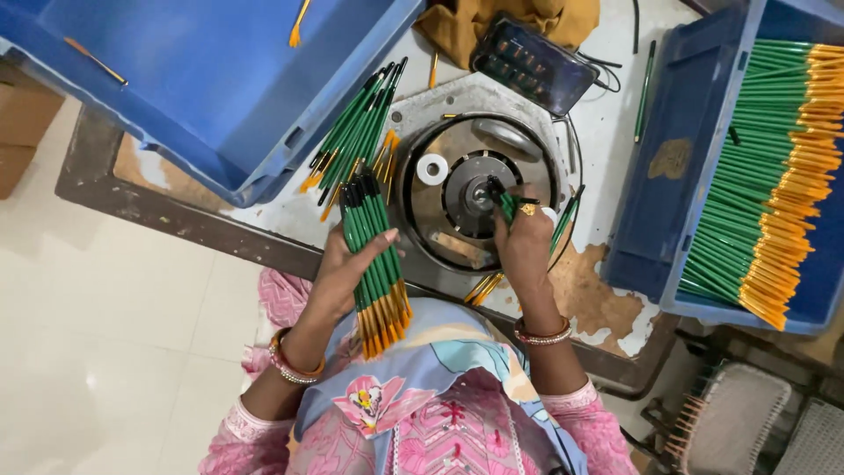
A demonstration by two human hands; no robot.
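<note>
A: What is on the far left?

B: Pale floor tiles, then an empty blue crate [202, 79] tilted over the table edge [176, 215], its top cut off by the frame. A single thin orange-tipped stick lies inside it.

A: And moving right?

B: A loose pile of green pencils [356, 132] with black tips lies on the worn white tabletop, just beside the crate. Below it, the left hand [347, 273] is closed around a bundle of green pencils [376, 264], black ends pointing away, orange ends toward the person's body. The thumb lies across the bundle; the fingers behind it are hidden.

A: What is in the middle?

B: A round metal machine [475, 189] set in the table, with a small white ring on its plate and a dark hub at the centre. The right hand [525, 242] is over the hub, pinching a single green pencil [503, 202] held against it. The fingertips hide most of that pencil, so its far end and where exactly it meets the hub are hard to make out.

A: Farther right?

B: A dark device [532, 62] with cables on a mustard cloth, then a second blue crate [694, 176] packed with green pencils, orange ends to the right, partly cut off by the frame. The person's face is not in view.
</note>
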